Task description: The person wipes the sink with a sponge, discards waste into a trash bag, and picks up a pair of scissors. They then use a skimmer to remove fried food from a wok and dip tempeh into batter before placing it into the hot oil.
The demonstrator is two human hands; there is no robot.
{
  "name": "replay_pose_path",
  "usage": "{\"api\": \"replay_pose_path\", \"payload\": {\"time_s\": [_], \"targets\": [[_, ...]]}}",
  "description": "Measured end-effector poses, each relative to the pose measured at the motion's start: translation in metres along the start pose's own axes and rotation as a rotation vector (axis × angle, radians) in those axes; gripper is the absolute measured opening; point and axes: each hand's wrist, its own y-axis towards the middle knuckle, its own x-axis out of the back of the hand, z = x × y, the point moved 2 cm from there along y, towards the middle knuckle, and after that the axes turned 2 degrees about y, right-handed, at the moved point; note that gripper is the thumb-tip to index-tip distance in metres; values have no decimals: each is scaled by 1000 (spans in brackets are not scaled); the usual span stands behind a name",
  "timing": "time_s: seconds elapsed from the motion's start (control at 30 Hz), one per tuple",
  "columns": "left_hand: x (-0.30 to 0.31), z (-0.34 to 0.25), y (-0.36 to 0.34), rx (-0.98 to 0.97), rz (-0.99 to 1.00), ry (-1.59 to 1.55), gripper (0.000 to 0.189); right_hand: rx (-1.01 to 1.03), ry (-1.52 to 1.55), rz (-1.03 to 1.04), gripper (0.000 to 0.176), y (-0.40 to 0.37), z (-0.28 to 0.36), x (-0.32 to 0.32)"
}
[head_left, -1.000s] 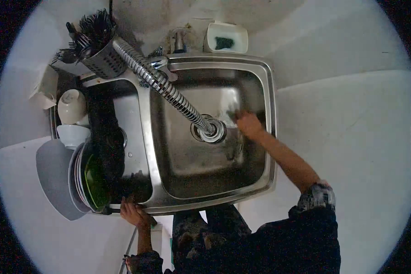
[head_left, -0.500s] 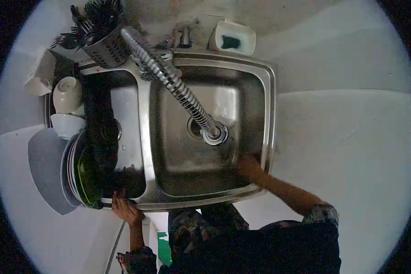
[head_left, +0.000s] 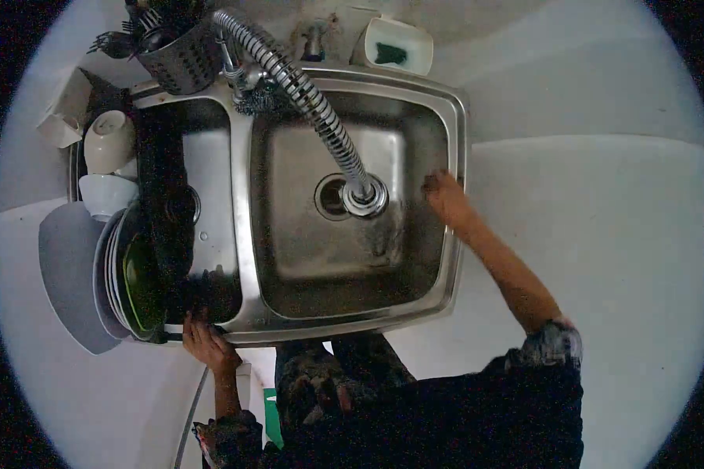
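My left hand rests on the front rim of the left basin, its fingers stretched out over the edge. Against the right wall of the steel right basin is my right hand, with fingers curled in; whatever they may hold is hidden. A coiled metal spring faucet arches over this basin, and its round head hangs beside the drain. Wet marks show on the basin floor near the faucet head.
Left of the basins stand plates, a green dish, a white bowl and a cup in a dark rack. Behind are a utensil holder, a steel scrubber and a white container with a dark green pad.
My right hand has moved away from me along the right basin wall, from its near corner to farther up. My left hand stays on the front rim. The whole view has shifted slightly.
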Motion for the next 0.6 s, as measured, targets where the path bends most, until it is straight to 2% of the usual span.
{"api": "replay_pose_path", "payload": {"time_s": [0.03,0.1,0.17,0.2,0.23,0.27,0.3,0.37,0.43,0.5,0.57,0.6], "targets": [[-3,5,-3,-43,-14,-2,44,19,29,-3,21,-38,17,-8],[-1,2,-3,6,3,-6,44,-127,-83,148,24,-97,46,-28],[-1,4,-4,55,15,-5,44,-373,198,326,31,-137,67,-41],[-3,7,-5,37,29,14,44,-376,198,326,31,-153,83,-48],[-6,7,-5,21,40,30,43,-287,58,233,31,-163,102,-55],[-6,7,-5,24,40,26,43,-195,-84,142,32,-168,113,-57],[-5,6,-4,8,29,-34,42,-194,-86,142,32,-166,117,-54],[-3,5,-2,-5,12,-87,41,-266,177,353,32,-154,115,-56],[-2,1,-5,69,-33,-107,38,-433,250,565,35,-111,89,-50],[5,-3,-1,67,-16,-76,37,-339,-15,323,33,-69,46,-64],[6,-6,3,51,0,-48,36,170,-338,-61,26,-17,54,-43],[6,-7,4,25,-12,-85,35,171,-332,-59,26,-9,48,-48]]}}
